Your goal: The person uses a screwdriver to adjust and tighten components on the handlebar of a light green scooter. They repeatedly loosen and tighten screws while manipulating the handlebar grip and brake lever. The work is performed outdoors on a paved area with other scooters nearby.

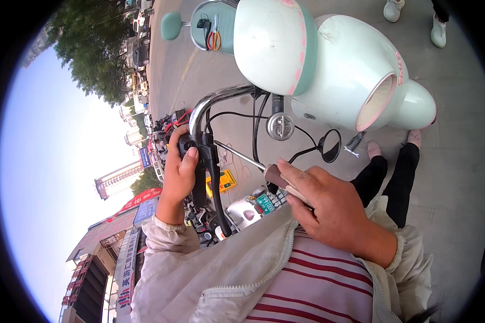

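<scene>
Left hand (178,172) clenched around black handlebar grip (191,144), beside brake lever (216,183). Right hand (328,207) grasps screwdriver (248,160), tip toward grip. Yellow box (222,181) and green rectangular plate (264,204) below.

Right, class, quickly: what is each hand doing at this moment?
Left hand: closed around the black handlebar grip, thumb on top.
Right hand: closed on a screwdriver, its thin shaft pointing toward the grip.
</scene>
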### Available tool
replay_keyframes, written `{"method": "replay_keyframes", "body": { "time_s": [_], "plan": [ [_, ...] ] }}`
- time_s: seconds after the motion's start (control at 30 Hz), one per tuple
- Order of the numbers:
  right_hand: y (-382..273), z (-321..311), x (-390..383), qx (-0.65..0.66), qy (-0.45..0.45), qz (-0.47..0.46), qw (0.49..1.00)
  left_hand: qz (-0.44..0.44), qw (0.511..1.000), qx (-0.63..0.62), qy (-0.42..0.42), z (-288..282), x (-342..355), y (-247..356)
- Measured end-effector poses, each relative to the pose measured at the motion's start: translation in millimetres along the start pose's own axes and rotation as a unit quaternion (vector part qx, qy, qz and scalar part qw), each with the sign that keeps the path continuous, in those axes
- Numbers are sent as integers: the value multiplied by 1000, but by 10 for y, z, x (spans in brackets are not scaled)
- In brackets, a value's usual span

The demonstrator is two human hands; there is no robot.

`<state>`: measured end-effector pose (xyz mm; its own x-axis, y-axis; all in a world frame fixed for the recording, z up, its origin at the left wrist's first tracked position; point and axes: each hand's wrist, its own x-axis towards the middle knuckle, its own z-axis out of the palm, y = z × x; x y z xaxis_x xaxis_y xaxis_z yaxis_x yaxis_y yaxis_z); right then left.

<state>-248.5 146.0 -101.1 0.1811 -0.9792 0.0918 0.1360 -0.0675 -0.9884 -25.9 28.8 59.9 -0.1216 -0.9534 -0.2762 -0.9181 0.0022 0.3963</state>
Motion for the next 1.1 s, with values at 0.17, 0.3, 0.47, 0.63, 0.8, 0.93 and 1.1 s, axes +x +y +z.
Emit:
{"method": "replay_keyframes", "body": {
  "time_s": [0.17,0.3,0.47,0.63,0.8,0.93,1.1],
  "plan": [
    [113,100,21,28,33,-19,999,-46,999,-2,-17,-129,-7,-69],
    [126,78,23,45,27,-23,998,-35,999,-36,-2,-134,-37,-125],
    [109,104,37,46,30,-39,998,-30,998,-56,-5,-88,-50,-92],
    [37,76,55,45,26,-34,998,-27,998,-54,-3,-80,-47,-69],
    [-106,-40,93,205,-34,84,975,-56,996,-72,2,-70,-82,-20],
    [-246,-229,241,313,-90,195,925,-34,997,-61,12,-4,-44,17],
    [-507,-300,268,84,-92,145,981,-20,994,-103,-7,4,-52,45]
  ]
}}
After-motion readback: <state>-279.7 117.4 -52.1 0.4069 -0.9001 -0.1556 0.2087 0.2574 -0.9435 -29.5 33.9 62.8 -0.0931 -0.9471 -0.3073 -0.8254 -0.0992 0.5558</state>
